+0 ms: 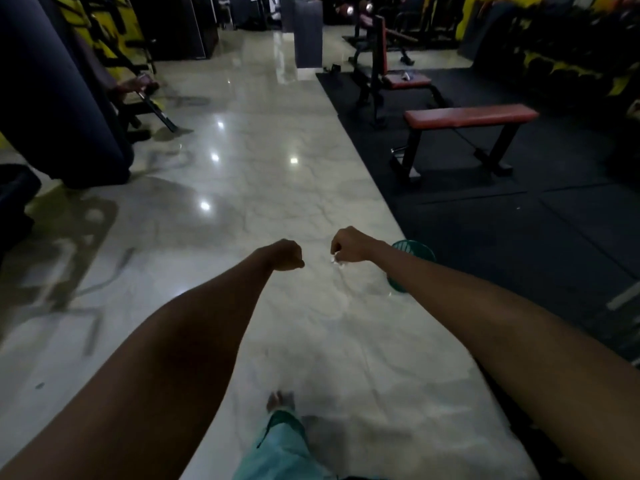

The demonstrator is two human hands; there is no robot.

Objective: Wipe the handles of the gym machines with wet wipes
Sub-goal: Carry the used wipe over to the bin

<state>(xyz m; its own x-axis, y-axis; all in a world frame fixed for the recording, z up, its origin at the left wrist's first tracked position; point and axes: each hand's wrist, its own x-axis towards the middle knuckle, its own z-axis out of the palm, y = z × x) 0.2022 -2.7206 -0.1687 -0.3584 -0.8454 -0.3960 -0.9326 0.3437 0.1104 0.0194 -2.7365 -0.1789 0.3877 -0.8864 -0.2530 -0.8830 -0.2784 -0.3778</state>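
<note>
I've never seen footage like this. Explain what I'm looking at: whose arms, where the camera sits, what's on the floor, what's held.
No robot here. One camera, worn on a person's head, looks forward and down, so both bare arms reach into view over a glossy marble floor in a gym. The left hand is curled in a fist and seems empty. The right hand has a grip on a small white scrap, probably a wet wipe. Under the right forearm sits a green basket. On the dark mat to the right stands a red bench.

Two hands (289, 255) (348, 244), two benches (471, 116) (408, 80) (red-padded).
</note>
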